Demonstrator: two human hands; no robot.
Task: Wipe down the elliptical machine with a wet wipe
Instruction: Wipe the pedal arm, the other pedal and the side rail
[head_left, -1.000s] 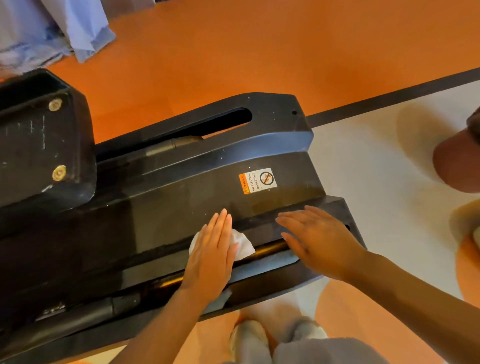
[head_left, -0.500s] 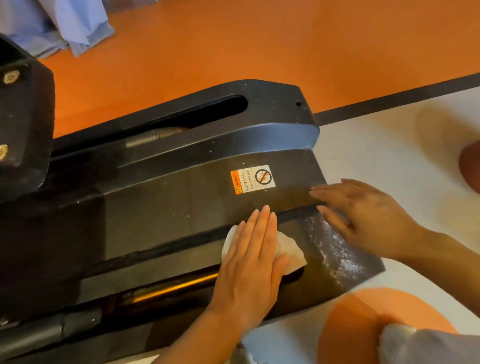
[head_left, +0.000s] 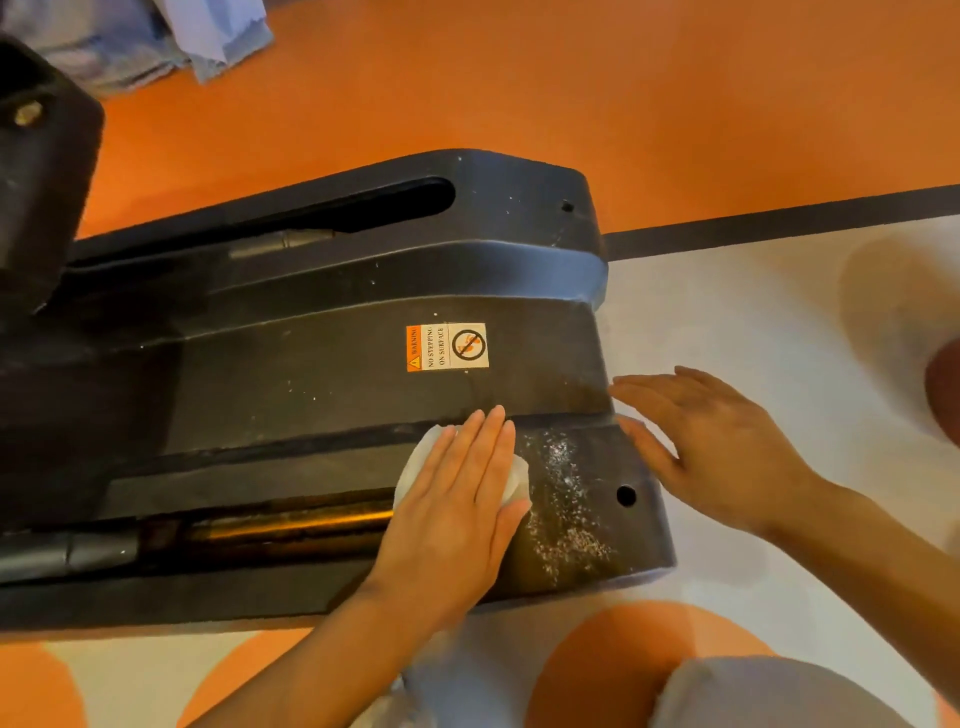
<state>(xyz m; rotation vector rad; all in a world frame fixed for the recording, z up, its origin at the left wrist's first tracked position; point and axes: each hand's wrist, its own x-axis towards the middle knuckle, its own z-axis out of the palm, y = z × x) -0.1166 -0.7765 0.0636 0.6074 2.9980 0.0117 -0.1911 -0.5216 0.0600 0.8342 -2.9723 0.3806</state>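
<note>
We press our left hand (head_left: 457, 499) flat on the wet wipe (head_left: 415, 467), with the fingers straight and close together, so the white wipe shows only at both sides of the hand. The wipe lies on the black base cover of the elliptical machine (head_left: 332, 395), near its end. Just to the right of this hand, a patch of white specks (head_left: 563, 499) covers the dark surface, and a small round hole (head_left: 626, 495) sits a little further right. Our right hand (head_left: 711, 447) is relaxed, the fingers spread and holding nothing; its fingertips meet the end edge of the cover. Beyond the fingers of the left hand there is a warning sticker (head_left: 447, 346). To the left of the left wrist, a metal rail (head_left: 291, 525) shines orange inside a slot.
</note>
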